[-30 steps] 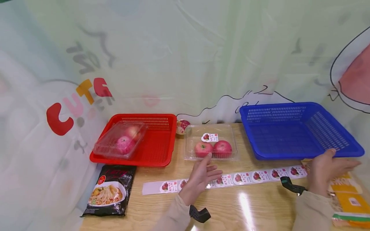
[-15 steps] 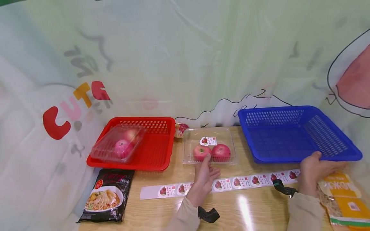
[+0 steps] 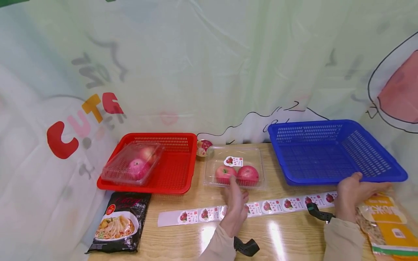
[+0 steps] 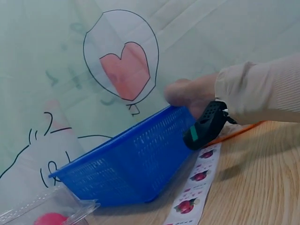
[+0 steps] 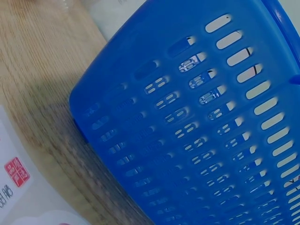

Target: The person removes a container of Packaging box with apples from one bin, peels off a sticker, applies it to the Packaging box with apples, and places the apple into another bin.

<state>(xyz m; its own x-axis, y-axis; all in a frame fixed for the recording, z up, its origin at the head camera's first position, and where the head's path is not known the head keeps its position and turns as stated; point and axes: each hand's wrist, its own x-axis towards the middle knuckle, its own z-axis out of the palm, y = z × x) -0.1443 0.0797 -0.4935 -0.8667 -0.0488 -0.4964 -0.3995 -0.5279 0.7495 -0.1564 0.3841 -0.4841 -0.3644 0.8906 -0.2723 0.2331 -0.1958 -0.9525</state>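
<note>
My left hand (image 3: 236,206) reaches to the front of a clear plastic fruit box (image 3: 258,152). Its thumb lies over the box's front edge; the other fingers are in front, partly hidden. Two red apples (image 3: 248,174) sit inside, and a printed label (image 3: 233,161) is on the lid. At the front right of the blue basket (image 3: 313,180), my right hand (image 3: 352,194) holds the rim, thumb on top and fingers along the outside. In the right wrist view the slotted basket wall (image 5: 187,122) fills much of the picture, with no fingers visible.
A red basket (image 3: 177,186) at left bears another clear box (image 3: 114,174) of apples. A strip of apple stickers (image 3: 267,206) crosses the table. A black noodle packet (image 3: 121,224) lies left, a yellow packet (image 3: 388,221) right. A small round tub (image 3: 204,146) stands at the back.
My left hand has moved up to the fruit box, which has shifted slightly left and nearer. My right hand has come to the blue basket's front rim and stayed there.
</note>
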